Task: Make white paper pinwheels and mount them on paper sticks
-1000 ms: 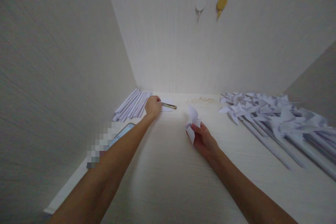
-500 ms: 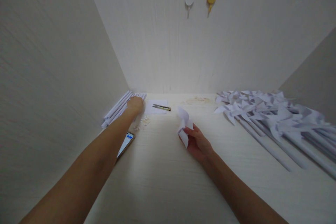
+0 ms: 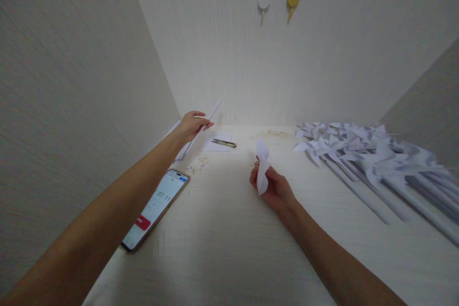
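Smartphone (image 3: 159, 208) on the near side of the left hand (image 3: 193, 125), that hand grasping a slanted white paper stick (image 3: 214, 109), snips (image 3: 225, 143) on a paper sheet (image 3: 211, 147) between the hands, folded paper pinwheel head (image 3: 263, 172) pinched in the right hand (image 3: 275, 190), heaped pinwheels (image 3: 362, 153) beyond it.

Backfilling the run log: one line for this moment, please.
left hand: holds white stick | right hand: holds curled paper | snips: partly on white sheet | pinwheels: piled at right

Matt paper stick (image 3: 215, 109) and pinwheel (image 3: 263, 150)
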{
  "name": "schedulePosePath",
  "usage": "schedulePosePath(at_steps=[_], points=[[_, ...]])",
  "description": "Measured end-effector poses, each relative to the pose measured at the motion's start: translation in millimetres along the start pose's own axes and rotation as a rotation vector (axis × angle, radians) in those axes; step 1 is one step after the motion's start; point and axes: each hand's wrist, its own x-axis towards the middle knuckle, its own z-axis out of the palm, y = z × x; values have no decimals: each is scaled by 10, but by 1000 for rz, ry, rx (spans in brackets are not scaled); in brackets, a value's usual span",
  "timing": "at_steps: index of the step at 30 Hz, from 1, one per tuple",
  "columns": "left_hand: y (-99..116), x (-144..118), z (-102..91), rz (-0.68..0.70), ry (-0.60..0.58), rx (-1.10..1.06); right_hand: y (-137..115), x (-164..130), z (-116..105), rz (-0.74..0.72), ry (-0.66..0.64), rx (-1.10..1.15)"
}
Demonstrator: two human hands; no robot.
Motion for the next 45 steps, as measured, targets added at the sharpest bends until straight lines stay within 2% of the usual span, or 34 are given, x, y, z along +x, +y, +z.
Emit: schedulePosePath(at_steps=[2,5,8,11,17,23,26,29,32,36,39,42,45], points=[[-18,-297,121,-74,-147,-307,-31,-31,8,-12,22,-23],[-142,-771,271,-221,-370,-558,-123,-95,7,-47,60,-32],[-323,-1130,357,-349,-497,-653,-212,-164,-10,-90,63,-37],[-507,-1307,388,-399,-537,-662,-222,-208,-38,-98,66,-30],[-743,-1402,400,-474,-553,-727,-103,-192,-83,-85,89,-46],[-767,-1462,412,-587,-607,-802,-94,-185,-67,-122,115,-114],[-763,-1468,421,-584,-575,-789,-87,-195,-25,-106,144,-94],[-774,-1440,428,-542,-500,-750,-76,-195,-10,-89,143,-92],[-800,-1363,397,-439,-413,-709,-98,-190,-48,-107,139,-78],[-832,-1216,288,-246,-274,-753,-219,-195,-133,-185,143,4],[-828,-1162,226,-189,-192,-764,-325,-212,-177,-274,174,52],[-802,-1205,227,-170,-248,-743,-360,-234,-182,-306,235,89],[-787,-1313,269,-152,-416,-705,-319,-249,-153,-260,269,76]])
